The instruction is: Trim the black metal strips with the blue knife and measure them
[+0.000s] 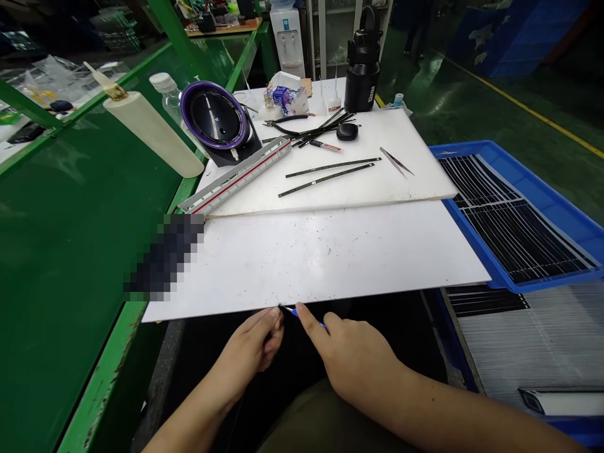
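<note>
Below the front edge of the white board [330,251], my left hand [257,343] is closed in a pinch at a small dark piece, mostly hidden by the fingers. My right hand [353,355] is wrapped round a blue-handled knife [295,311], its index finger stretched along the handle. The knife's pale tip points left and meets the dark piece at my left fingertips, close to the board's edge. Tiny dark specks lie on the board just above both hands. Farther back, two narrow dark strips [330,167] and metal tweezers [396,162] rest on a thick white slab [406,182].
On the slab are pliers [287,123], more dark strips, a black case [347,131] and a grey scale ruler [240,176]. A purple-rimmed fan [214,116] and black bottle [362,75] stand behind. At right, a blue tray [500,151] holds dark strips. Green partition [85,239] at left.
</note>
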The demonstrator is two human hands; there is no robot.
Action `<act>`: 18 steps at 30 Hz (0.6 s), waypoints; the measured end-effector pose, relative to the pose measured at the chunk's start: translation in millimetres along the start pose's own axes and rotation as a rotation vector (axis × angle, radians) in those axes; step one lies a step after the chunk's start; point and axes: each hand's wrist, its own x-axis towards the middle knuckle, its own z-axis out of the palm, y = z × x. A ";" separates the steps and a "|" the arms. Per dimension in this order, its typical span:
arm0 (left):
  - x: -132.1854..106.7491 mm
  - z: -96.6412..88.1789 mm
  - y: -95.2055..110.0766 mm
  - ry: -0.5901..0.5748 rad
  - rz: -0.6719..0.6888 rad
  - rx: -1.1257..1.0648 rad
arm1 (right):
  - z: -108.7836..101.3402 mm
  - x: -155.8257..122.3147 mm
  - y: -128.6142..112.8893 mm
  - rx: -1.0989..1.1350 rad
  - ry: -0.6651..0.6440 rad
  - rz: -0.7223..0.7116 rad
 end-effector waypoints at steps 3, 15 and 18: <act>0.4 -4.2 -0.7 -0.022 -0.017 -0.014 | 2.2 -1.8 -3.2 -0.001 0.020 0.015; 0.9 -5.7 3.4 -0.035 -0.046 -0.033 | 8.0 -1.5 3.4 0.149 0.056 0.059; 0.7 -6.1 2.1 -0.034 -0.047 -0.029 | 8.1 -1.3 3.3 0.163 0.060 0.059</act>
